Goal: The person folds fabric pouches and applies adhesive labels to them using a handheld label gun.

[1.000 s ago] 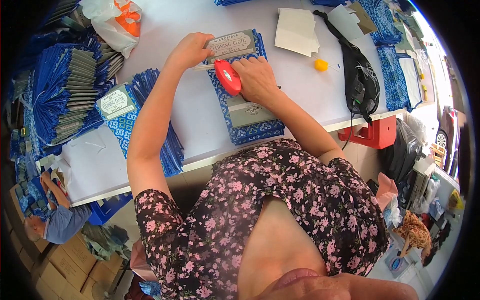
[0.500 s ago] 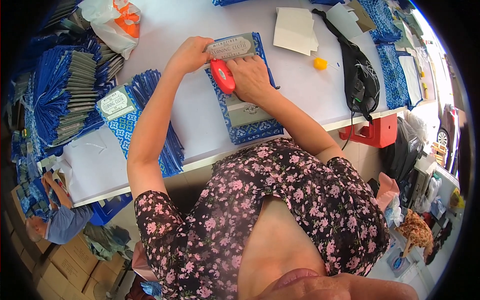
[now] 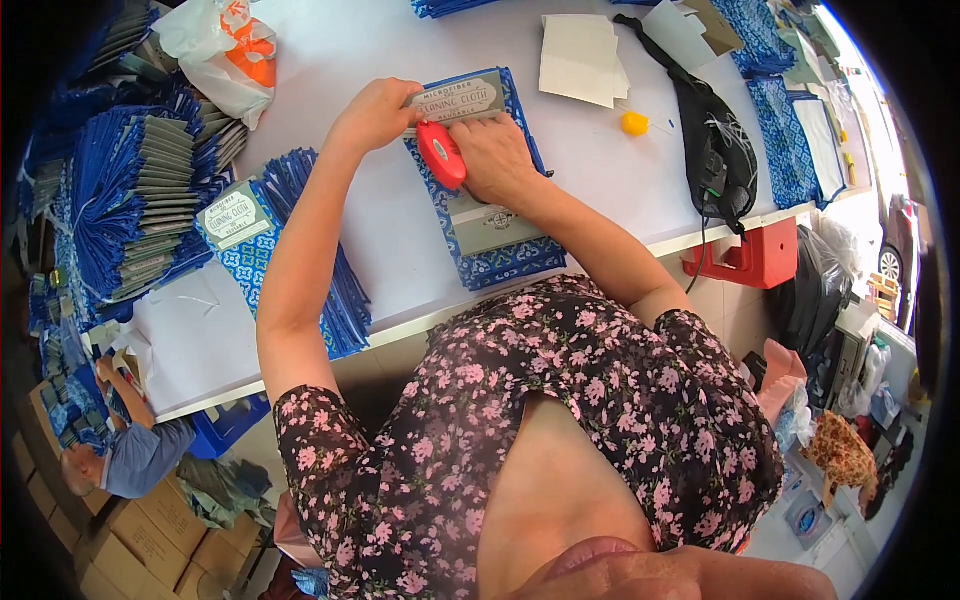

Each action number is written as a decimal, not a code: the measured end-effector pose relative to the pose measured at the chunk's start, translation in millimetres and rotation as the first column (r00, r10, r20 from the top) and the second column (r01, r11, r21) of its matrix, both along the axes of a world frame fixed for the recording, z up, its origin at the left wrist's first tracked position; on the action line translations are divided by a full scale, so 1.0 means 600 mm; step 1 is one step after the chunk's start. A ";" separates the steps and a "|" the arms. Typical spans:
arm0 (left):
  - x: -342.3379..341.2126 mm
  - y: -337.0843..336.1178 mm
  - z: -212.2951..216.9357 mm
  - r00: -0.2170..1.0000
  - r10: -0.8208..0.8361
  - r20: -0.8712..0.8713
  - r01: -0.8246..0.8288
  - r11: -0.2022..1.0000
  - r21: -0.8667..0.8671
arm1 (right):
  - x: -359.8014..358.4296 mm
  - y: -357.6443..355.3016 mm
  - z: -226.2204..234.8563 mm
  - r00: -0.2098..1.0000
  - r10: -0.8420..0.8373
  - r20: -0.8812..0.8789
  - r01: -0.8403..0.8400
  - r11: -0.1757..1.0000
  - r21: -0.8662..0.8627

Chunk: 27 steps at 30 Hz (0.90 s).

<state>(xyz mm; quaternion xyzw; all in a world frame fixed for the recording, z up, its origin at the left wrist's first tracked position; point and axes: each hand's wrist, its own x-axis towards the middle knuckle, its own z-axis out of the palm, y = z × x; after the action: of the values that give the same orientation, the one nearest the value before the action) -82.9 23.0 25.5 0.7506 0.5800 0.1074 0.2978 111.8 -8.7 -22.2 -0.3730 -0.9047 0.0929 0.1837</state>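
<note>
A stack of blue patterned cleaning cloths point(image 3: 515, 262) with grey card labels point(image 3: 482, 97) lies on the table in front of me. My left hand point(image 3: 375, 118) is closed, pinching the upper left edge of the top cloth's card. My right hand point(image 3: 492, 158) is wrapped around a red tagging gun point(image 3: 441, 157) with a rounded body. The gun's front end sits at the card's left edge, close to my left fingertips. Its handle is mostly hidden under my right palm, which rests over the card.
Left of my arm, labelled cloths point(image 3: 238, 228) lie fanned; a bigger pile point(image 3: 130, 205) stands beyond. A white plastic bag point(image 3: 225, 50) sits far left. To the right are white cards point(image 3: 580, 60), a yellow piece point(image 3: 634, 123) and a black bag point(image 3: 712, 150). Another person point(image 3: 135, 455) works lower left.
The whole view has shifted slightly. Both hands keep their place at the card, with the red tagging gun still in my right hand.
</note>
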 end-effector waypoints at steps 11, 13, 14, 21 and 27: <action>0.007 0.000 -0.002 0.996 0.079 -0.050 -0.080 0.996 -0.026 | 0.100 0.002 0.081 0.993 0.036 -0.109 -0.053 0.987 -0.151; 0.021 -0.028 -0.005 0.995 0.095 0.024 -0.098 0.955 0.279 | 0.159 0.029 0.058 0.955 -0.167 -0.244 0.155 0.986 -0.067; 0.030 -0.046 -0.001 0.995 0.093 0.019 -0.095 0.955 0.280 | 0.192 0.041 0.042 0.943 -0.280 -0.182 0.267 0.959 -0.090; 0.142 -0.218 0.022 0.997 0.071 0.018 -0.071 0.862 0.501 | 0.326 0.030 -0.007 0.814 -0.481 0.325 0.525 0.849 -0.060; 0.190 -0.275 -0.001 0.982 0.070 0.173 -0.135 0.909 0.395 | 0.365 0.021 0.014 0.797 -0.459 0.392 0.540 0.833 -0.121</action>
<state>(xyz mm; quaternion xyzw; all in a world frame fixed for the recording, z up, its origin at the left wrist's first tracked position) 31.1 -142.1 24.6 0.7537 0.5590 0.2986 0.1740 330.6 3.9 -13.9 -0.6286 -0.7740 0.0762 -0.0046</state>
